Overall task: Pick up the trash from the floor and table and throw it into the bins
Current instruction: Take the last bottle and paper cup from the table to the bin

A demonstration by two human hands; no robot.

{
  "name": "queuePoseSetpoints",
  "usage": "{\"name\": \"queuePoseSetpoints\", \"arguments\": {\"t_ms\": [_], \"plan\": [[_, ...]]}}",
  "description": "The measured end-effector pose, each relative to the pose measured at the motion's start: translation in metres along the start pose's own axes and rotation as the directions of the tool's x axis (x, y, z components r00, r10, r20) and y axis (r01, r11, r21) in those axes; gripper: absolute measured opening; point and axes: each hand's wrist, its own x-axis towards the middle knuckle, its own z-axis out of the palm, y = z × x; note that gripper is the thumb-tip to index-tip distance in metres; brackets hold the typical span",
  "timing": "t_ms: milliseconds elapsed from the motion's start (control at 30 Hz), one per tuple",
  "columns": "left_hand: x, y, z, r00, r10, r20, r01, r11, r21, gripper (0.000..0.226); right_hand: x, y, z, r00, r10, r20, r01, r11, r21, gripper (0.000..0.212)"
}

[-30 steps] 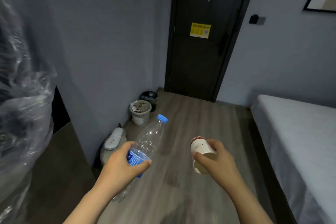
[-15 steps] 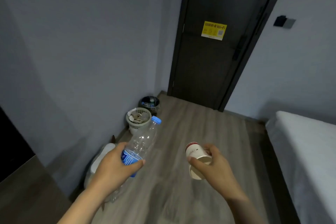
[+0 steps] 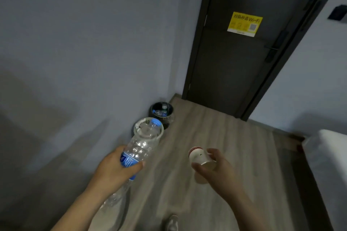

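Observation:
My left hand (image 3: pixel 114 170) grips a clear plastic bottle (image 3: pixel 142 144) with a blue cap and blue label, its neck pointing ahead toward the bins. My right hand (image 3: pixel 216 170) holds a white paper cup (image 3: pixel 199 157) with a red rim, tipped on its side. A white basket bin (image 3: pixel 161 133) stands by the left wall, mostly hidden behind the bottle. Just beyond it a black bin (image 3: pixel 170 116) holds bottles.
A grey wall runs along the left. A dark door (image 3: pixel 244 52) with a yellow sticker closes the far end. A white bed (image 3: pixel 330 165) edges in at the right. A pale object (image 3: pixel 112 212) lies by the wall under my left arm, and a foot (image 3: pixel 171 223) shows below.
I have walked closer to the bins and door. The bottle's cap now overlaps the white bin. The plastic sheet at the left has left the view. Both hands keep their hold.

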Motion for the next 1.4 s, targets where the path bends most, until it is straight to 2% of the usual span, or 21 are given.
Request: {"name": "queuePoseSetpoints", "arguments": {"t_ms": [100, 267, 500, 733, 867, 967, 1000, 1133, 1300, 1400], "plan": [[0.058, 0.009, 0.003, 1.0, -0.018, -0.015, 0.019, 1.0, 0.025, 0.039, 0.071, -0.008, 0.01, 0.999, 0.001, 0.032, -0.001, 1.0, 0.017, 0.065], [0.158, 0.035, 0.008, 0.997, -0.064, -0.037, 0.067, 0.992, 0.109, 0.056, 0.189, -0.028, 0.011, 0.997, 0.012, 0.079, -0.012, 1.0, -0.001, 0.065], [0.267, 0.046, 0.022, 0.987, -0.159, -0.018, 0.16, 0.983, 0.094, 0.064, 0.322, -0.048, 0.033, 0.982, 0.058, 0.181, -0.049, 0.997, -0.052, 0.065], [0.393, 0.024, 0.033, 0.967, -0.255, -0.004, 0.255, 0.964, 0.074, 0.068, 0.441, -0.058, 0.085, 0.962, 0.111, 0.249, -0.07, 0.984, -0.166, 0.062], [0.475, 0.012, 0.047, 0.954, -0.295, 0.042, 0.292, 0.953, 0.078, 0.066, 0.51, -0.067, 0.121, 0.926, 0.168, 0.337, -0.085, 0.965, -0.247, 0.038], [0.525, 0.001, 0.053, 0.937, -0.336, 0.094, 0.324, 0.938, 0.121, 0.067, 0.554, -0.069, 0.15, 0.915, 0.238, 0.327, -0.16, 0.956, -0.247, 0.064], [0.54, -0.004, 0.055, 0.934, -0.341, 0.109, 0.324, 0.935, 0.145, 0.068, 0.567, -0.069, 0.16, 0.911, 0.24, 0.335, -0.161, 0.956, -0.247, 0.065], [0.59, -0.021, 0.066, 0.905, -0.398, 0.151, 0.363, 0.907, 0.215, 0.063, 0.616, -0.055, 0.201, 0.888, 0.233, 0.397, -0.138, 0.958, -0.253, 0.06], [0.639, -0.05, 0.094, 0.854, -0.5, 0.144, 0.448, 0.848, 0.284, 0.066, 0.677, -0.027, 0.257, 0.821, 0.347, 0.453, -0.231, 0.928, -0.291, 0.056], [0.661, -0.075, 0.119, 0.832, -0.538, 0.133, 0.479, 0.818, 0.319, 0.069, 0.718, 0.002, 0.3, 0.801, 0.365, 0.475, -0.241, 0.922, -0.303, 0.057]]}}
